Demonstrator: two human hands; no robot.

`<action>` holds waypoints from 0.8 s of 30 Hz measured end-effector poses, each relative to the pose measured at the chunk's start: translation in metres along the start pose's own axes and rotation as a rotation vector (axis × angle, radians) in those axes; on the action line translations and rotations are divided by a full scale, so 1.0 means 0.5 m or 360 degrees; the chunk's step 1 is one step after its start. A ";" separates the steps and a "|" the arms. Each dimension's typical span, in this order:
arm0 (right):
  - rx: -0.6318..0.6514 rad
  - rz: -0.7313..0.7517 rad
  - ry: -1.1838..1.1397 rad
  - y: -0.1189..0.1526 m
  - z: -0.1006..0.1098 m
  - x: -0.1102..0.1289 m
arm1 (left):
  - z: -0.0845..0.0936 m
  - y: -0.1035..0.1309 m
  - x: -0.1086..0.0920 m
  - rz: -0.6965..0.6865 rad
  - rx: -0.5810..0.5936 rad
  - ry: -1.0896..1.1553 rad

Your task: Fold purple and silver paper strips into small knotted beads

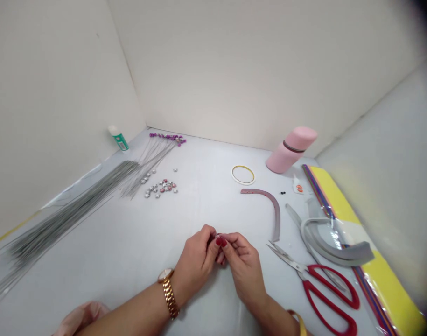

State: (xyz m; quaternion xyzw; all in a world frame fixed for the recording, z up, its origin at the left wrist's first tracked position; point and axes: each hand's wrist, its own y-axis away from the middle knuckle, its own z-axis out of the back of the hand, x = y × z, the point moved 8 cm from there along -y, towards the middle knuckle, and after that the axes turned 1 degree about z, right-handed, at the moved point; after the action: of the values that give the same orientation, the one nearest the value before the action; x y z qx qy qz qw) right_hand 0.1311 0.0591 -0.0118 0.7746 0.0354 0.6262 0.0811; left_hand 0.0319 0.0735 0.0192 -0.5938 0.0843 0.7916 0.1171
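At the near middle of the white surface (206, 205), the left hand (195, 254) and the right hand (246, 266) are brought together, thumbs touching or nearly so. Both are closed, fingers curled inward and fingertips pinched; whether a small piece is gripped between them cannot fairly be told, since the gap is covered by the fingers. A gold metal-link watch (169, 296) is worn on the left wrist.

To the right of the hands, a curved, dull-pink strip with reddish specks (277, 219) is laid flat, its lower end near the tips of the red-handled metal scissors (297, 267). Beyond these, curved grey strips (353, 254) are partly rested on a yellow-faced pack of coloured sheets (384, 280).

Ahead and to the left, small silver and pink stars (169, 187) are scattered beside a long bundle of thin grey wires (73, 212). A thin white tape ring with a yellow inner edge (244, 183) is placed farther back, near a pink cylindrical bottle (283, 156).
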 end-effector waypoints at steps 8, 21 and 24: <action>0.0121 0.0069 0.0377 0.008 -0.013 -0.003 | -0.004 0.002 0.010 0.0056 0.0002 -0.0166; 0.0144 0.0372 0.0935 0.029 -0.025 0.014 | -0.012 0.010 0.004 -0.0093 -0.0022 -0.0333; 0.0094 0.0345 0.0896 0.029 -0.022 0.014 | -0.011 0.008 0.003 -0.0072 -0.0017 -0.0294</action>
State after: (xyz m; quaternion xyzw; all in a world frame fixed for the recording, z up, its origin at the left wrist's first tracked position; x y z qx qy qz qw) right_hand 0.1212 0.0470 -0.0004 0.5719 -0.0081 0.8200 -0.0218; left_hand 0.0357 0.0684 0.0163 -0.5206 0.0556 0.8406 0.1389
